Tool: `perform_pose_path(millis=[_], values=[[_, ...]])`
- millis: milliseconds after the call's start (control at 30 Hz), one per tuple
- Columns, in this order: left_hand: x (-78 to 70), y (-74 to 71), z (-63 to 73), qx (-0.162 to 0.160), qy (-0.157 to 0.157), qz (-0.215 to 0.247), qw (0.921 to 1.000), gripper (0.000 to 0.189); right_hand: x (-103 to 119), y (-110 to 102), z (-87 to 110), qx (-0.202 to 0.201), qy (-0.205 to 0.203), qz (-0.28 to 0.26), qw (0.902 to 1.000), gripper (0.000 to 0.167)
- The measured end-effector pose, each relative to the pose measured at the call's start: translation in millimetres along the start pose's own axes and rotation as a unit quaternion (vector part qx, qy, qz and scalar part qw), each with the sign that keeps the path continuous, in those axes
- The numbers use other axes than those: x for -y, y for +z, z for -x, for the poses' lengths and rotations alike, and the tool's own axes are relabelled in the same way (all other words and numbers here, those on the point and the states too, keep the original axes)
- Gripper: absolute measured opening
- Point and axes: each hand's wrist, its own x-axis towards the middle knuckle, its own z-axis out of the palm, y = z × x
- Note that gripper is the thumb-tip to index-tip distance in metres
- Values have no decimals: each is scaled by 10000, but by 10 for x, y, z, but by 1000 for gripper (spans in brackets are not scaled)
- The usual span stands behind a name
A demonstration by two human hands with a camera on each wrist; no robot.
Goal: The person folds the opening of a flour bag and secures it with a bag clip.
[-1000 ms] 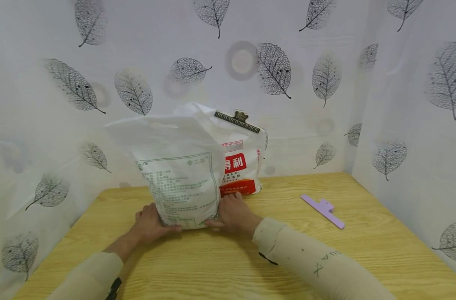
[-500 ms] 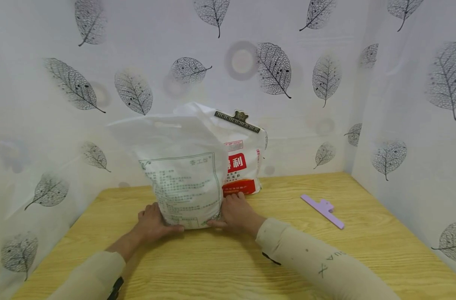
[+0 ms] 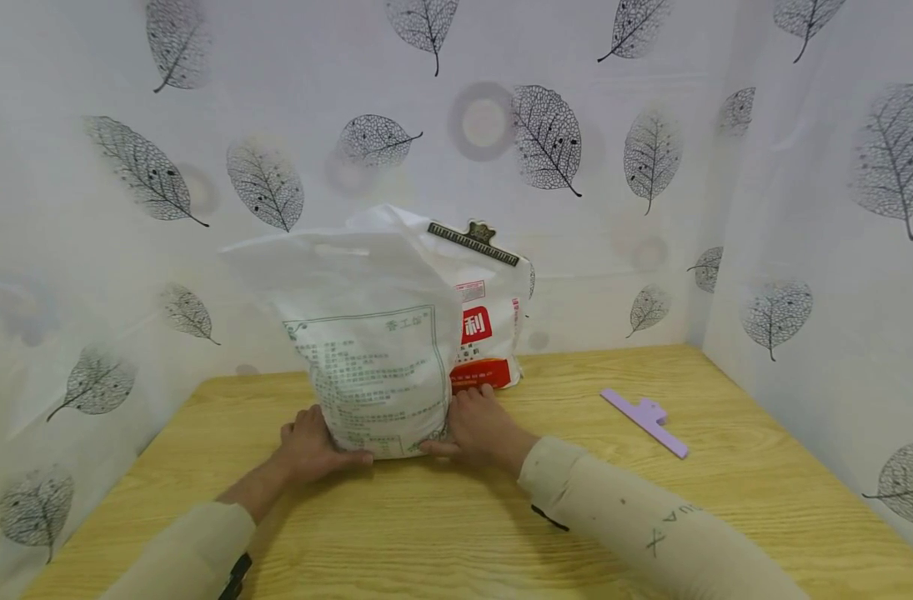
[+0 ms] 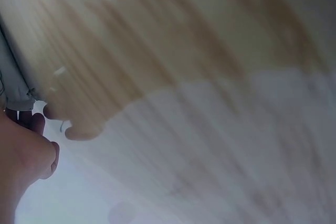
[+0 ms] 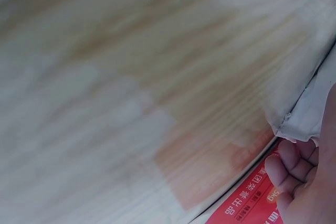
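A white plastic bag [image 3: 369, 375] with green printed text stands upright on the wooden table, its upper part loose and unfastened. My left hand [image 3: 309, 447] grips its lower left corner, thumb along the front bottom edge. At the lower right corner my right hand [image 3: 488, 429] holds the bag likewise, thumb in front and fingers around the side. In the left wrist view only part of the left hand [image 4: 31, 153] shows at the left edge. The right wrist view shows the right hand's curled fingers [image 5: 289, 169] beside the bag's base.
Behind, partly covered, stands a white-and-red bag [image 3: 492, 333], its folded top held by a dark metal clip [image 3: 474, 242]. A purple sealing clip [image 3: 646, 423] lies on the table [image 3: 546, 542] at right. Leaf-patterned curtains [image 3: 456, 50] enclose the back and sides.
Both hands have shifted the green-printed bag slightly to the right, so it covers more of the white-and-red bag. The purple clip stays put.
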Motion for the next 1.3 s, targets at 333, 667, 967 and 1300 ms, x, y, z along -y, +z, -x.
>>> perform_pose_path(millis=[333, 667, 967, 1300], values=[[-47, 54, -30, 51, -56, 12, 10000, 82, -55, -5, 68, -264, -105, 106, 9995, 81], [-66, 135, -61, -38, 135, 77, 9999, 81, -117, -9, 127, -239, -139, -270, 9993, 78], [-147, 119, -85, 65, 52, 28, 10000, 75, -203, 28, 150, -438, -294, -446, 9976, 80], [-196, 188, -101, -72, 235, 115, 9996, 72, -268, 53, 207, -365, -197, -434, 9982, 81]])
